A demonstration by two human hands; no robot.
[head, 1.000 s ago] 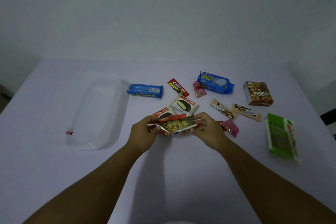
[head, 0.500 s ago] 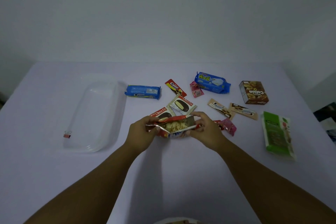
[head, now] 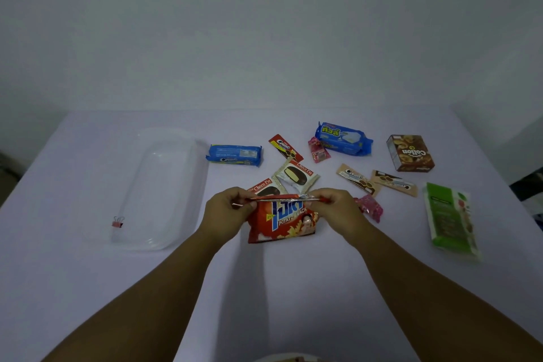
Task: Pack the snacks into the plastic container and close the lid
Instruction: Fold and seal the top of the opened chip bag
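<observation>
Clip (head: 118, 223), small and pink, sits at the near left edge of the clear plastic container (head: 164, 185), which lies open on the left of the bench (head: 88, 288). Just right of it lies a blue cookie pack (head: 234, 155). At centre, the left hand (head: 227, 212) and right hand (head: 333, 209) both pinch the top seam of a red potato snack bag (head: 282, 222), fingers curled tight on it, the bag held upright over the bench. Behind are two Choco Pie packets (head: 296, 176). Further right lie a blue wafer pack (head: 342, 138), a brown Collon box (head: 410, 153) and a green packet (head: 451, 219).
</observation>
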